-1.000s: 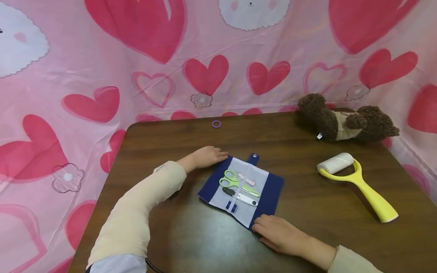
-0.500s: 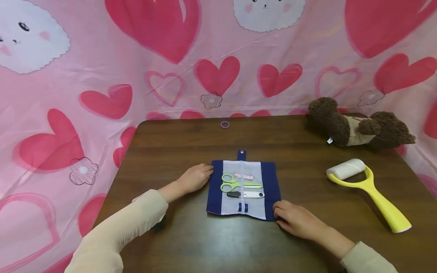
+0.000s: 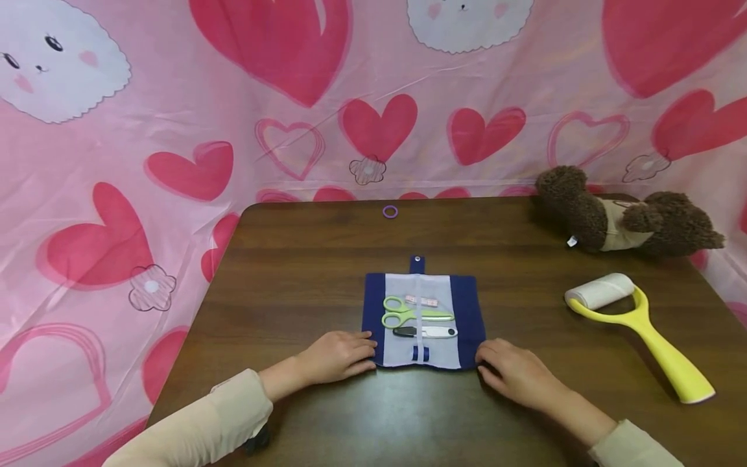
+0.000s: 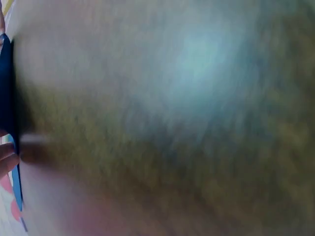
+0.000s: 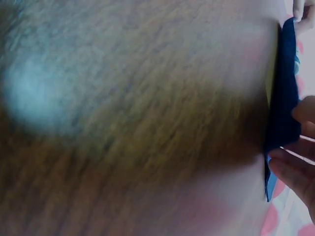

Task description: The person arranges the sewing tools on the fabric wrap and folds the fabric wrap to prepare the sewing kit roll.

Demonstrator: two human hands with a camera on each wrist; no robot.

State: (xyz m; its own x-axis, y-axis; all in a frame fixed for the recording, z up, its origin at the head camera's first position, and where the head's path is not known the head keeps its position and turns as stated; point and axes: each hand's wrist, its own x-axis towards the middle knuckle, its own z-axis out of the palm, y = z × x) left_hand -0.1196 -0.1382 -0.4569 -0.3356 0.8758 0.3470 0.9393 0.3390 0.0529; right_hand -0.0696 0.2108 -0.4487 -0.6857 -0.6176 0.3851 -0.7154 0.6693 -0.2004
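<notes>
A navy and pale-grey cloth sewing kit [image 3: 469, 318] lies unfolded on the table, its snap tab [image 3: 417, 264] pointing away. Under its pale strap lie green scissors [image 3: 392, 319], a pink-and-white tape [image 3: 428, 301], a black-and-white cutter-like tool [image 3: 434, 332] and a small navy roll [image 3: 421, 353]. My left hand [image 3: 338, 357] rests at the kit's near left corner, fingers extended onto the navy border. At the near right corner, my right hand [image 3: 516, 370] pinches the edge between thumb and curled fingers. In the right wrist view, the fingers [image 5: 306, 110] overlap the navy cloth.
To the right lies a yellow-handled lint roller [image 3: 665, 347]. A brown teddy bear [image 3: 627, 224] lies on its side at the back right. Near the far edge is a purple ring [image 3: 390, 212]. A pink heart-patterned sheet [image 3: 327, 149] hangs behind the wooden table [image 3: 303, 272].
The sewing kit has turned from slanted to nearly square with the table edge. My left hand has slid from its far left corner to the near left one; the right hand stays at the near right.
</notes>
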